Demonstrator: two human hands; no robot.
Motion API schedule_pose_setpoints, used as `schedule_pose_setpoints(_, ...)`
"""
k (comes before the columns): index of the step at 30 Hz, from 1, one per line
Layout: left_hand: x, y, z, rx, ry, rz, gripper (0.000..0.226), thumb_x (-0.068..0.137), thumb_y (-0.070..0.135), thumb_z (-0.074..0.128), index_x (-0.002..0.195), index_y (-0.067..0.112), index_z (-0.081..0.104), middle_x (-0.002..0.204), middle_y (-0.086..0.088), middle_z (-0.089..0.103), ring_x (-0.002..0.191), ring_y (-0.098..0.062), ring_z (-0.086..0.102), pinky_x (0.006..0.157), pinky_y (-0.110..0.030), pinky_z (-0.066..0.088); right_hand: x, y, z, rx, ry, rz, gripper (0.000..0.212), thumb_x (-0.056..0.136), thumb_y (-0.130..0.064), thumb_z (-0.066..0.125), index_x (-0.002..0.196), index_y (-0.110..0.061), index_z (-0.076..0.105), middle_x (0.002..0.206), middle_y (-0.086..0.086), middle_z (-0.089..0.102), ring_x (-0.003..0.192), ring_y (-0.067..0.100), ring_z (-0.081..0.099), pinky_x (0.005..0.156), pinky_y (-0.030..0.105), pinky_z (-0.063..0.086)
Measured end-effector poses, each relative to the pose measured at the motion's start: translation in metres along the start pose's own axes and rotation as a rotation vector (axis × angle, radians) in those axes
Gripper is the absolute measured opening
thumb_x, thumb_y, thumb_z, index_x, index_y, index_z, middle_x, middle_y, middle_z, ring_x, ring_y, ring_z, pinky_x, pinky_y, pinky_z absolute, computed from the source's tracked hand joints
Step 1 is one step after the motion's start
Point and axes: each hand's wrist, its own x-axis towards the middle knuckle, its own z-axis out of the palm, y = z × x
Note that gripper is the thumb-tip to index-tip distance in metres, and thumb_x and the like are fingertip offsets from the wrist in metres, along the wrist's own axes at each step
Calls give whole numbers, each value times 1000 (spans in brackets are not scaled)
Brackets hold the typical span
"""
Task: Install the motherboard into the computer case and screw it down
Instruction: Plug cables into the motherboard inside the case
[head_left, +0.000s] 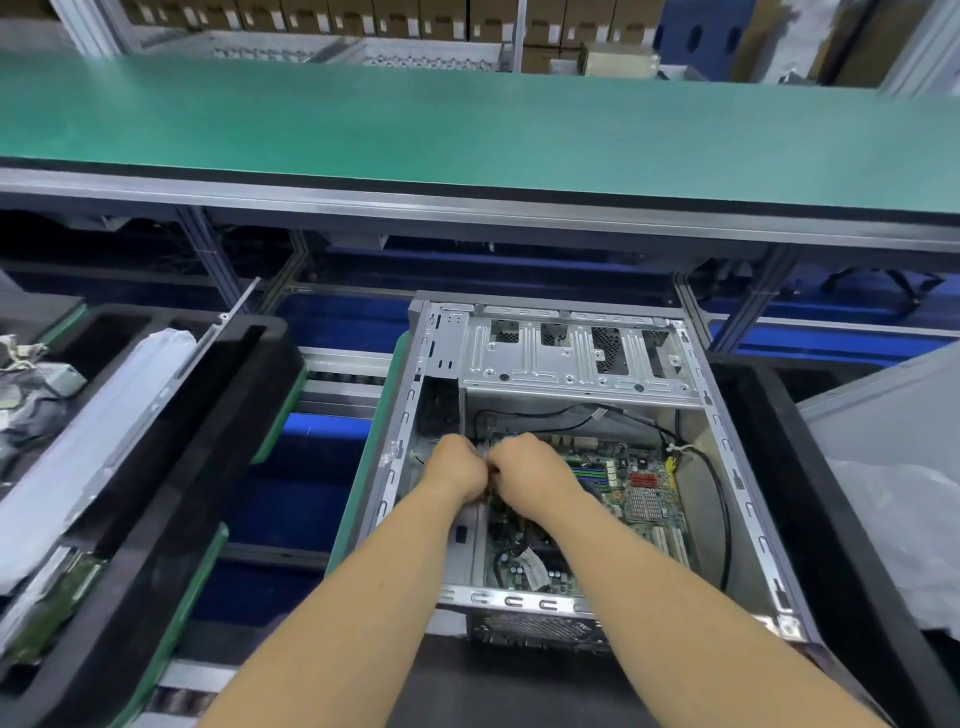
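- Both bare forearms reach forward from the near edge into the open computer case (582, 358).
- Left hand (457, 470) and right hand (524, 467) meet knuckle to knuckle over the far left part of the motherboard (639, 499); both have fingers curled in tight, but what they pinch is hidden between them, so I cannot tell.
- Motherboard lies flat on the case floor, inside the walls, its green face up.
- A black cable (719, 499) loops along the right inner wall of the case.
- Case lies on its side, open face up, with the drive cage at its far end.
- A black foam tray (156, 519) sits to the left, holding a white-wrapped part (98, 415).
- A green bench top (467, 135) runs across beyond the case.
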Motion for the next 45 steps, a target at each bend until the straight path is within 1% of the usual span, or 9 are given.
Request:
schedule_pose_setpoints(8,16,3,0,-221,141,-129,14,89,-5,44,84,4,53,79,-14,54,71,-26,48,63,-30,38,-1,5,9,18,-56,-18,25,90,-19,67,71,-13,51,75,7,53,82,31,57,67,35,43)
schedule_pose_setpoints(15,7,5,0,-168,134,-52,16,79,3,45,69,13,37,67,-7,39,61,-23,35,57,-28,27,0,30,3,208,35,93,25,95,-13,55,103,2,73,100,23,72,96,39,66,83,45,57)
schedule_pose_setpoints(18,7,5,-1,-170,148,-42,22,80,5,46,65,15,34,63,-4,36,58,-24,35,55,-27,26,-1,35,3,294,94,96,20,96,-18,62,101,-5,76,101,9,75,93,25,66,87,35,55)
schedule_pose_setpoints(23,7,6,-2,-153,173,-66,26,82,8,50,62,16,34,61,-1,35,54,-21,31,51,-26,23,2,28,4,442,134,115,25,86,-33,80,72,-18,64,75,-10,57,71,6,51,60,24,38)
schedule_pose_setpoints(28,8,5,-1,-172,171,-69,25,80,8,49,62,17,34,60,-1,34,54,-21,29,52,-25,22,2,29,6,409,171,102,4,92,-16,71,95,-16,69,86,-3,64,88,19,59,78,29,47)
schedule_pose_setpoints(31,9,5,0,-175,180,-67,24,78,9,49,62,17,33,60,-1,33,55,-21,29,53,-25,22,3,29,6,341,97,103,18,96,-12,65,110,-10,76,105,6,73,100,22,64,93,31,51)
schedule_pose_setpoints(38,11,3,3,-196,165,-110,19,79,12,49,65,18,37,62,-1,36,56,-22,31,55,-26,26,7,26,8,242,-42,72,23,93,-2,60,104,-8,79,108,14,72,100,32,64,87,41,57)
schedule_pose_setpoints(41,13,4,3,-356,155,-185,6,83,10,49,79,10,53,75,-11,60,64,-24,44,62,-30,38,8,25,10,224,-60,73,21,91,1,60,98,-5,79,104,17,73,99,35,66,86,45,58)
schedule_pose_setpoints(45,18,1,1,-604,144,-326,34,90,10,47,122,2,53,106,-18,66,76,-26,49,68,-32,42,12,23,10,205,-52,61,26,90,3,62,102,-10,81,108,11,75,104,29,67,92,41,57)
